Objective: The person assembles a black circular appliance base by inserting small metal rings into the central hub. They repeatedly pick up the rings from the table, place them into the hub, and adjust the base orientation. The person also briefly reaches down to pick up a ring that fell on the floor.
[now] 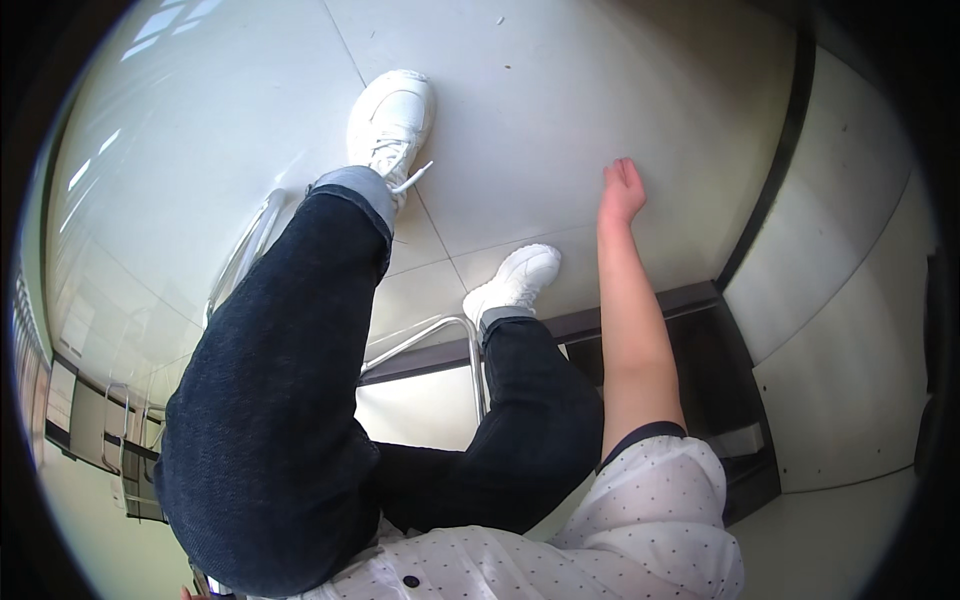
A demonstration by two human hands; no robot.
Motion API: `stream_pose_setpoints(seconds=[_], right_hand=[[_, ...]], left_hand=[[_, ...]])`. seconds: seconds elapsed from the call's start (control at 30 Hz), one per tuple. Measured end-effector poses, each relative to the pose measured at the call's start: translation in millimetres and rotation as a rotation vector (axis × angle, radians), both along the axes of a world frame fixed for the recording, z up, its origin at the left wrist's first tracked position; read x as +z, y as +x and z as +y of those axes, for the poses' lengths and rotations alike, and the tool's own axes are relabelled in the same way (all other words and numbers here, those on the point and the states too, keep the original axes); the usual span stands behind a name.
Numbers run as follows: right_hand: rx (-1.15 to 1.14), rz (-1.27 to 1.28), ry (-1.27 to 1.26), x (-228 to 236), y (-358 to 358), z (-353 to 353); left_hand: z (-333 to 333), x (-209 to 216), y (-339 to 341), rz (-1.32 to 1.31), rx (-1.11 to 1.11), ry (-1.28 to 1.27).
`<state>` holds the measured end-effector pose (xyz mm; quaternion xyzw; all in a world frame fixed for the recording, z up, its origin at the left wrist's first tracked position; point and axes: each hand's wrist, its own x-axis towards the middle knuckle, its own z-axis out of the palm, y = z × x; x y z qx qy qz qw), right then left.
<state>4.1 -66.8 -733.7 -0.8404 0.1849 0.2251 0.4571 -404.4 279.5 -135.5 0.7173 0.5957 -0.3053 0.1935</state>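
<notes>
My right arm reaches down past my right knee, and my right hand point(622, 192) hangs over the pale floor, touching nothing that I can see. Its fingers are loosely bent, with a small gap beside the thumb. White lace-up shoes are on my feet: the left shoe point(392, 118) is farther forward, and the right shoe point(515, 280) is the nearest thing to my right hand. A loose end of the left shoe's lace point(412, 180) sticks out to the side. Only a sliver of what may be my left hand point(187, 593) shows at the lower left edge; its fingers are mostly hidden.
Bent metal tubing point(474, 360) stands beside my right leg, and more tubing point(245, 245) is beyond my left leg. A dark-edged panel or cabinet point(830, 230) rises on the right. Dark furniture point(715, 370) lies behind my right forearm. Chair frames point(118, 430) stand at the far left.
</notes>
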Motion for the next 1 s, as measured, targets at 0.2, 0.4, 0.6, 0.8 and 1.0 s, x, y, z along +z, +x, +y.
stream_pose_setpoints(seconds=[0.2, 0.4, 0.6, 0.8, 1.0], right_hand=[[-0.139, 0.064, 0.056, 4, 8, 2], [0.211, -0.057, -0.328, -16, 14, 17], [0.349, 0.065, -0.577, -9, 12, 41], [0.083, -0.021, -0.31, -34, -4, 4], [0.453, -0.121, -0.621, -42, -12, 4]], left_hand=[[1, 1, -2, 0.01, -0.044, 0.007], [5, -5, 14, 0.003, -0.046, -0.048], [2, 5, -7, 0.033, -0.069, -0.024], [6, -8, 10, -0.075, -0.068, -0.052], [10, -8, 8, -0.082, -0.127, -0.075]])
